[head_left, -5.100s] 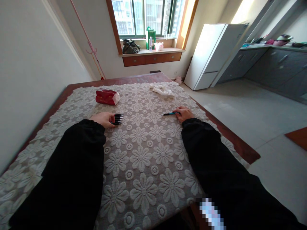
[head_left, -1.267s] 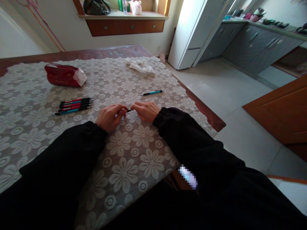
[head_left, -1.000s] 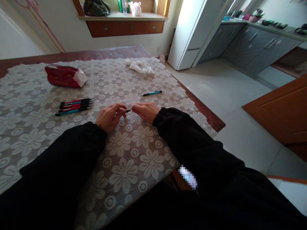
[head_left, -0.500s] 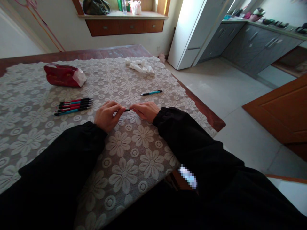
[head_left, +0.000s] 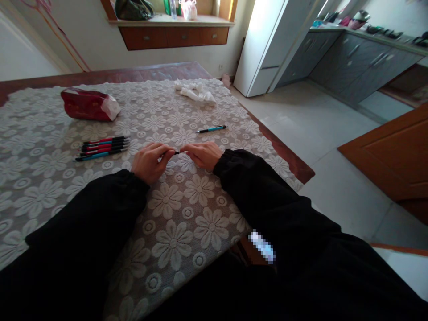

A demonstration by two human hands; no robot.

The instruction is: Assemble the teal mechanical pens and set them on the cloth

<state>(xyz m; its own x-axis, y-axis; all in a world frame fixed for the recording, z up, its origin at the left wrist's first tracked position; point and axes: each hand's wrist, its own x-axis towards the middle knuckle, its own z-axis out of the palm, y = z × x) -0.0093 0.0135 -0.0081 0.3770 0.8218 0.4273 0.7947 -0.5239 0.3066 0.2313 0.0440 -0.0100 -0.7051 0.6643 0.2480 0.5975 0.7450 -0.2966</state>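
My left hand point(head_left: 152, 161) is closed in a pinch around a slim black pen point(head_left: 177, 153), most of which is hidden inside the fingers. Only a short dark end shows between the hands. Facing it, my right hand point(head_left: 202, 154) pinches the tip of that end with thumb and forefinger. Both hands rest low over the lace tablecloth point(head_left: 174, 243). Left of them lies a row of several red, black and blue pens point(head_left: 103, 148), side by side. A single blue and black pen point(head_left: 211, 129) lies beyond my right hand.
A red pencil case point(head_left: 87, 105) sits at the far left of the table. Crumpled white tissue point(head_left: 196, 93) lies at the back. The table's wooden edge point(head_left: 284, 154) runs along the right, and a wooden door point(head_left: 391, 154) stands beyond it.
The hands keep almost the same place. Slightly less of the dark pen end shows between the fingertips than before. Everything else on the table is unmoved.
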